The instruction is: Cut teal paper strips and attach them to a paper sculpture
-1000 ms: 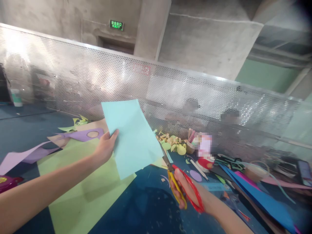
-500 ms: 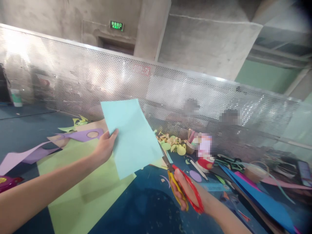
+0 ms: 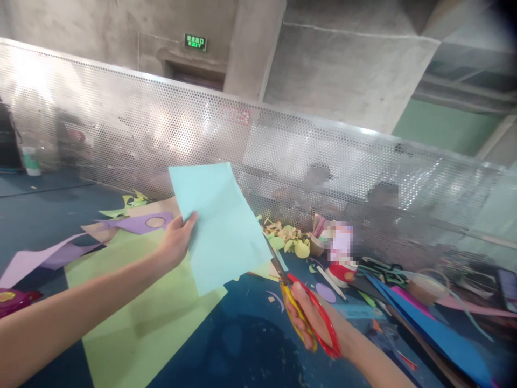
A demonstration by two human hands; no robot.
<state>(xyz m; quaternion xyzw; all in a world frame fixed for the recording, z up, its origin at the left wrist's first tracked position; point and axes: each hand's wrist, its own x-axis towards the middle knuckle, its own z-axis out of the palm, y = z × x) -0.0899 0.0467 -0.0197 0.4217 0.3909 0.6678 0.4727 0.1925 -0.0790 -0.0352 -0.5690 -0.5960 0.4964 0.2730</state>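
Observation:
A light blue paper sheet (image 3: 220, 226) is raised above the table, pinched at its left side by my left hand (image 3: 177, 240), thumb on top. In my right hand (image 3: 305, 312) are scissors (image 3: 299, 302) with red and yellow handles, fingers through the loops. Their blades point up and left and meet the sheet's lower right edge. A thin blue strip (image 3: 283, 261) hangs beside the blades. Under the left forearm lies a large light green sheet (image 3: 149, 318).
Purple paper (image 3: 141, 222) with a round hole lies at the left. Yellow-green paper pieces (image 3: 291, 237) lie behind the scissors. A red and white cup (image 3: 342, 271), a white pen (image 3: 332, 283) and blue sheets (image 3: 436, 328) are at the right. A perforated metal barrier (image 3: 161, 124) stands behind.
The view has shifted slightly. My right hand and the scissors sit a little farther right and lower in view; my left hand still grips the light blue sheet.

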